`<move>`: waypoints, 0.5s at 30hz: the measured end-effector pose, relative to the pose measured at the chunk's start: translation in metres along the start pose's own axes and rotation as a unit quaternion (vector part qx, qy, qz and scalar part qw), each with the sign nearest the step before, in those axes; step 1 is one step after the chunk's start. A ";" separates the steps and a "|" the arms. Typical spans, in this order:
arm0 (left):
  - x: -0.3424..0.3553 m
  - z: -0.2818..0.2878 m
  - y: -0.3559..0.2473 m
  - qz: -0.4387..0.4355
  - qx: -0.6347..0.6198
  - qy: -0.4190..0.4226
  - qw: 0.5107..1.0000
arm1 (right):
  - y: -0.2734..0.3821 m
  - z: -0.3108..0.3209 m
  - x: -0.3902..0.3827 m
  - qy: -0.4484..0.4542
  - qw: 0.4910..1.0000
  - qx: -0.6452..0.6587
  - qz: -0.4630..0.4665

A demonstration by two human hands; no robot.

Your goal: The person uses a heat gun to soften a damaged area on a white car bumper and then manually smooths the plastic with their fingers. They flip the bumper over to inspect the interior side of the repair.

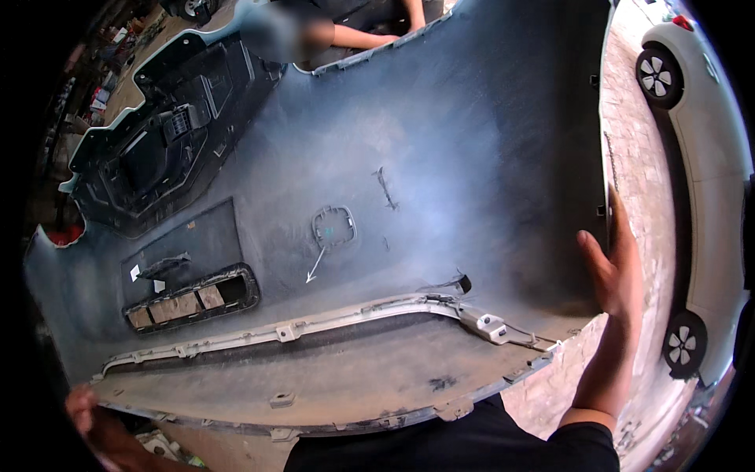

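Observation:
A large car bumper (487,157), its dark inner face toward me, fills most of the head view. At its right edge my right hand (616,267) grips the rim, thumb on the inner side and the other fingers partly hidden behind the edge. My left hand (85,409) is closed at the lower left corner, its fingertips partly out of sight. A pale strip with clips (287,332) runs along the bumper's lower part, above a dusty lower panel. Farther up are a slotted vent frame (253,287), a small square cover (334,226) and a black ribbed housing (149,161).
Beyond the bumper's top edge, another person's arm (362,38) reaches over dark material. A white car (716,157) stands on the right, beside light paving (641,149). Assorted clutter (98,98) lies at the far left.

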State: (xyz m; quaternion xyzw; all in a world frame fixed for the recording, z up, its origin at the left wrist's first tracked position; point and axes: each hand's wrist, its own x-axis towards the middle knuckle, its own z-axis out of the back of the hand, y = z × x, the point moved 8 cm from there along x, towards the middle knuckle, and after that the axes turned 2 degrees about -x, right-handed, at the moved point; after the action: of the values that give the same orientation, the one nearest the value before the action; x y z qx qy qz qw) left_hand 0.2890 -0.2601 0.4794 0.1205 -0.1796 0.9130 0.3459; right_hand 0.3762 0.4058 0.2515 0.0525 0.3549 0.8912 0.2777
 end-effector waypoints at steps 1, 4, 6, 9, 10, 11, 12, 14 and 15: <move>0.038 -0.037 -0.027 0.001 -0.051 0.086 0.995 | 0.009 -0.003 0.001 -0.001 1.000 -0.004 0.002; 0.122 -0.190 -0.083 -0.043 -0.210 0.318 0.923 | 0.019 0.007 -0.005 -0.028 0.999 -0.033 0.002; 0.138 -0.266 -0.112 -0.146 -0.261 0.425 0.854 | 0.006 0.007 -0.004 -0.036 0.999 0.019 0.008; 0.113 -0.350 -0.133 -0.210 -0.215 0.488 0.819 | -0.003 -0.001 -0.004 -0.040 0.998 0.056 -0.003; 0.106 -0.372 -0.139 -0.237 -0.202 0.492 0.813 | -0.004 -0.001 -0.004 -0.039 0.998 0.054 -0.002; 0.103 -0.389 -0.144 -0.246 -0.198 0.484 0.816 | -0.004 -0.001 -0.004 -0.037 0.998 0.053 0.002; 0.101 -0.405 -0.148 -0.257 -0.198 0.472 0.820 | -0.002 -0.002 -0.003 -0.040 0.998 0.050 -0.003; 0.103 -0.430 -0.157 -0.266 -0.186 0.445 0.834 | 0.001 -0.002 -0.004 -0.043 0.998 0.045 -0.013; 0.111 -0.444 -0.160 -0.268 -0.175 0.425 0.847 | 0.001 -0.001 -0.005 -0.042 0.998 0.050 -0.006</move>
State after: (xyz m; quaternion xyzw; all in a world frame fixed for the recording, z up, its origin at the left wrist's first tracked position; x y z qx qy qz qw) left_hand 0.2731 0.0992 0.1545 -0.2985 -0.1320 0.7001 0.6351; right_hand 0.3794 0.4022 0.2518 0.1017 0.3875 0.8675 0.2947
